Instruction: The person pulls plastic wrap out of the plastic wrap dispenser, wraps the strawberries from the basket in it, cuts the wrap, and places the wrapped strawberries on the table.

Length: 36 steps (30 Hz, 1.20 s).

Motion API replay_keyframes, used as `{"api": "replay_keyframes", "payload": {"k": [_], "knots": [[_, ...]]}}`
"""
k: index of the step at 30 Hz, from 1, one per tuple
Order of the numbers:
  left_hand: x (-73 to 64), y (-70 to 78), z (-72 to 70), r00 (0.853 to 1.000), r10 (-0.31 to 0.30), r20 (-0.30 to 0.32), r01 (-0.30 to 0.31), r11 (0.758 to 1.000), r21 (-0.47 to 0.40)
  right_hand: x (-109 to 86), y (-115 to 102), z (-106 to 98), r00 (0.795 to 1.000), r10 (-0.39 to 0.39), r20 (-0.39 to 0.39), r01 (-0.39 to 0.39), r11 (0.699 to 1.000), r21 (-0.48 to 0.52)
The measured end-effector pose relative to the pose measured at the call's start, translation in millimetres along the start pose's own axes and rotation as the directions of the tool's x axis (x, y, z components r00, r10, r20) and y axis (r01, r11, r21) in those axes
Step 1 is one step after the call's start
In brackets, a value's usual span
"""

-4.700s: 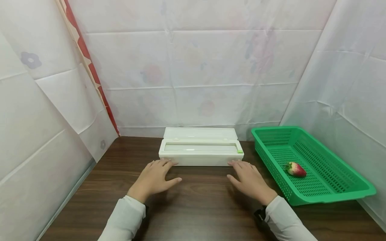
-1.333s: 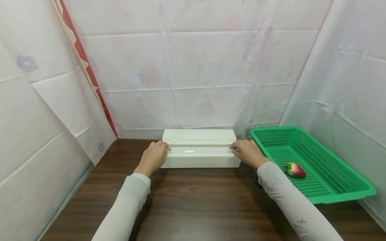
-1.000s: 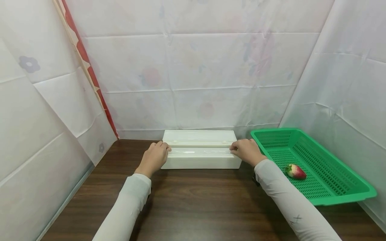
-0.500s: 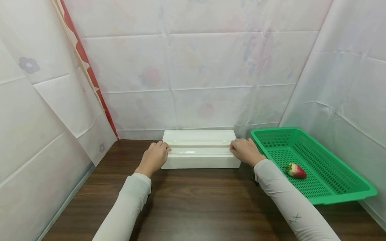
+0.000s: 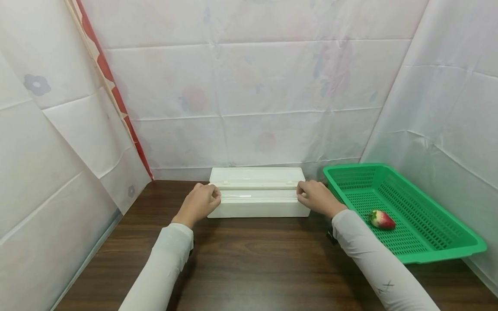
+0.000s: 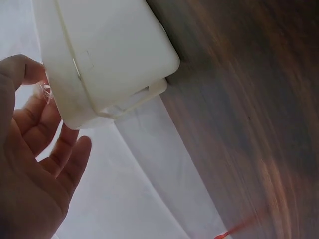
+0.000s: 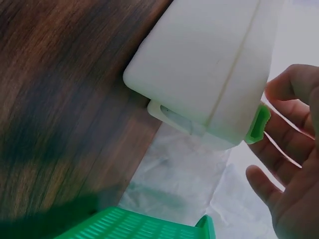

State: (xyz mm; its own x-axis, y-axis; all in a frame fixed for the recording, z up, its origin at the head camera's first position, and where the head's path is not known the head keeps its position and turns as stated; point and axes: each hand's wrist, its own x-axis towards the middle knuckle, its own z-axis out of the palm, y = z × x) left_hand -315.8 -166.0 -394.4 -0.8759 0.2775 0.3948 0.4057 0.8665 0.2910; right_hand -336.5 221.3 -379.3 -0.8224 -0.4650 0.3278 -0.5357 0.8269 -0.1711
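A white cling film dispenser [image 5: 258, 210] stands on the table with its lid [image 5: 256, 174] tipped back behind it. Clear cling film [image 5: 258, 194] lies glossy along its top, between the two hands. At the left end my left hand [image 5: 198, 204] pinches the film's edge; crumpled clear film [image 6: 47, 90] shows between thumb and finger in the left wrist view. My right hand [image 5: 318, 196] pinches at the right end, thumb against forefinger, though the film there is hard to make out. Beside those fingers sits a green slider [image 7: 259, 124] in the right wrist view.
A green perforated basket [image 5: 455, 224] stands at the right, close to the right forearm. Inside it lies one red and pale strawberry-like fruit [image 5: 382, 220]. The dark wooden table [image 5: 253, 263] meets white sheet walls [image 5: 253, 86] at the back and sides.
Earlier, both hands lay with extended fingers at the dispenser's front. They have since moved up to its top ends and pinch the film. Over the last half second only slight finger shifts show.
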Motion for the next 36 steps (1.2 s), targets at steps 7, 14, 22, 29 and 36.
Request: {"api": "replay_keyframes", "payload": {"k": [7,14,22,29,36], "knots": [[1.5,-7.8,0.9,0.998,0.056,-0.034,-0.058,0.997,-0.051,-3.2,0.6,0.7,1.000,-0.003,0.009,0.003,0.998,0.065],[-0.5,-12.0,0.5,0.996,0.035,-0.076,-0.051,0.976,-0.211,-6.2,1.1,-2.3,0.999,-0.045,0.000,0.044,0.991,0.125],[1.0,-11.1,1.0,0.993,0.035,-0.109,-0.060,0.970,-0.235,-7.2,-0.2,-3.4,0.994,-0.087,-0.069,0.098,0.982,0.161],[0.6,-12.2,-0.2,0.993,0.014,-0.114,-0.044,0.963,-0.267,-5.6,1.3,-0.8,0.994,-0.081,-0.076,0.093,0.980,0.174],[1.5,-13.0,-0.6,0.996,0.003,-0.088,-0.029,0.956,-0.292,-4.5,0.9,-3.2,0.998,-0.069,-0.009,0.070,0.979,0.191]]}}
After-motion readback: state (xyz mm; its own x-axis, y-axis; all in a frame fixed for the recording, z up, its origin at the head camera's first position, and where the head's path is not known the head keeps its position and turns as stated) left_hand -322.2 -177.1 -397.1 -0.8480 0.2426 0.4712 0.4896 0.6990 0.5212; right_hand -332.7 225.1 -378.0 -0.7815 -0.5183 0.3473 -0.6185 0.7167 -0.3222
